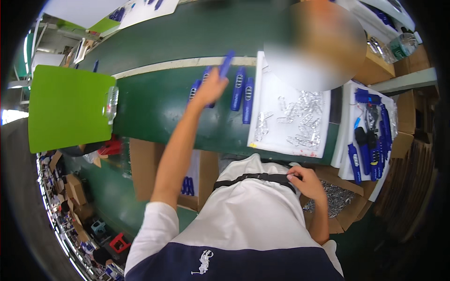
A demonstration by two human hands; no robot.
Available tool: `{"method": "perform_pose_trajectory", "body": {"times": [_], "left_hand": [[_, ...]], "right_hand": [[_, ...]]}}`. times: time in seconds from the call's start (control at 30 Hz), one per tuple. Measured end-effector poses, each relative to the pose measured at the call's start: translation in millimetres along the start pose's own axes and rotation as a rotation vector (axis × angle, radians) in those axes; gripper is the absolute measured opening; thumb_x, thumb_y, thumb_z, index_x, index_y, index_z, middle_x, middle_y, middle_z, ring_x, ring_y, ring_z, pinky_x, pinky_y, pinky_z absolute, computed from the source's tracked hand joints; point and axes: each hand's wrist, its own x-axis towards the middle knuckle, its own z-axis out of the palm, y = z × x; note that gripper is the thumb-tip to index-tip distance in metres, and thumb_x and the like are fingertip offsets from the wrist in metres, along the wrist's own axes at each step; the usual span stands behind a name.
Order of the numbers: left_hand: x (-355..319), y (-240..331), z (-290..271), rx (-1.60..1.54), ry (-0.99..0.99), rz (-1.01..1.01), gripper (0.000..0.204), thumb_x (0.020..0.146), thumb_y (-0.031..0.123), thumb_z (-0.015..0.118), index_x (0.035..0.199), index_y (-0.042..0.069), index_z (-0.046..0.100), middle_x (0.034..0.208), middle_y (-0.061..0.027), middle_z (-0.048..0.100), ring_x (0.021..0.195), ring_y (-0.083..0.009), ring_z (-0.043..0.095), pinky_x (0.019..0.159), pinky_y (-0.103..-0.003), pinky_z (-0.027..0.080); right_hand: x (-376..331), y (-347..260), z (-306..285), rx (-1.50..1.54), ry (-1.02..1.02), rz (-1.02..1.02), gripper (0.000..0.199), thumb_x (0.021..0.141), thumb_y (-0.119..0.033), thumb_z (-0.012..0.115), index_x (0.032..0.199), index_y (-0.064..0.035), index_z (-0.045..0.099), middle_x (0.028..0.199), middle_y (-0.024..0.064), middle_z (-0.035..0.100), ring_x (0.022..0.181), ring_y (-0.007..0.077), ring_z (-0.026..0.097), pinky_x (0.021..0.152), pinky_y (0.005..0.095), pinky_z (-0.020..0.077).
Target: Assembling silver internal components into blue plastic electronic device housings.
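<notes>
My left hand is stretched out over the green workbench, its fingers closed on a long blue plastic casing that points away from me and is slightly blurred. Just under and beside this hand lie two more blue casings with clear, ringed inserts. A little to the right, another pair of blue casings lies side by side. My right hand is bent in at my waist, fingers curled together by the black belt; whatever they may hold is too small to make out.
A white tray holds several small clear plastic parts. Another white tray at right carries blue devices. A green board stands at left. Open cardboard boxes sit below the bench edge, one holding clear parts. A bottle lies far right.
</notes>
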Motion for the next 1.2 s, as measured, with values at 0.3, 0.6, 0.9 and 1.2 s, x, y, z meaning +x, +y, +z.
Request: {"method": "perform_pose_trajectory", "body": {"times": [0.3, 0.6, 0.9, 1.2], "left_hand": [[203, -61, -5, 0.371, 0.324, -0.157, 0.054, 0.087, 0.041, 0.075, 0.124, 0.002, 0.066, 0.122, -0.0219, 0.066, 0.116, -0.0389, 0.063, 0.098, -0.050, 0.050], [189, -96, 22, 0.120, 0.358, 0.041, 0.083, 0.091, 0.040, 0.073, 0.148, -0.007, 0.038, 0.147, -0.0279, 0.048, 0.136, -0.0382, 0.049, 0.111, -0.045, 0.041], [181, -38, 34, 0.296, 0.309, 0.059, 0.059, 0.085, 0.040, 0.077, 0.127, 0.002, 0.060, 0.122, -0.0182, 0.063, 0.117, -0.0360, 0.059, 0.099, -0.046, 0.049], [193, -61, 21, 0.267, 0.346, 0.003, 0.037, 0.090, 0.020, 0.069, 0.117, -0.004, 0.058, 0.109, -0.0237, 0.066, 0.097, -0.0444, 0.066, 0.088, -0.049, 0.053]], "right_hand": [[-17, 2, 11, 0.137, 0.177, 0.101, 0.019, 0.095, -0.017, 0.066, 0.102, 0.0013, 0.067, 0.082, 0.0110, 0.068, 0.072, 0.0163, 0.060, 0.067, 0.0312, 0.0482], [1, 5, 4, 0.261, 0.293, 0.103, 0.018, 0.096, -0.014, 0.065, 0.105, 0.0010, 0.068, 0.086, 0.0075, 0.070, 0.078, 0.0122, 0.063, 0.070, 0.0286, 0.0492], [32, -2, -17, 0.230, 0.137, 0.190, 0.019, 0.096, -0.016, 0.066, 0.105, 0.0014, 0.067, 0.083, 0.0054, 0.067, 0.074, 0.0115, 0.060, 0.069, 0.0286, 0.0487], [63, -34, -30, 0.051, 0.268, -0.050, 0.018, 0.094, -0.012, 0.066, 0.107, 0.0002, 0.068, 0.087, 0.0066, 0.064, 0.076, 0.0151, 0.059, 0.069, 0.0294, 0.0485]]}}
